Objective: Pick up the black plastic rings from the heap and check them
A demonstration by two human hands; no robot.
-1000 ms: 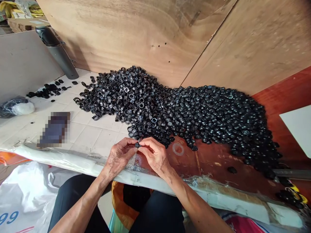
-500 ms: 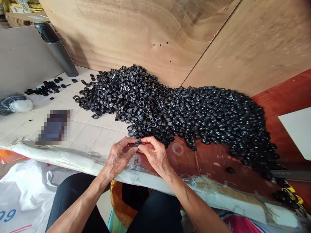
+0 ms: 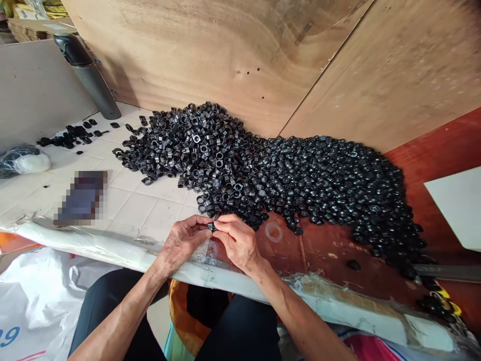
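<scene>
Between the fingertips of both hands is a small black plastic ring-shaped part, held just above the table's near side. My left hand pinches it from the left, thumb and fingers closed. From the right, my right hand has its thumb and index finger pressed against the same part. The fingertips hide some of it, so its exact shape is unclear. Right behind the hands lies a heap of black plastic rings, which runs into a heap of rounder black caps on the right.
A padded white edge runs along the table front. A plywood panel stands behind the heaps. At left are a dark bottle, a blurred-out flat object and a plastic bag. An orange-lined bag sits below, between the knees.
The right hand's fingers have curled and shifted slightly around the small black part, and more of it shows. Both hands stay in nearly the same place; the view has shifted slightly.
</scene>
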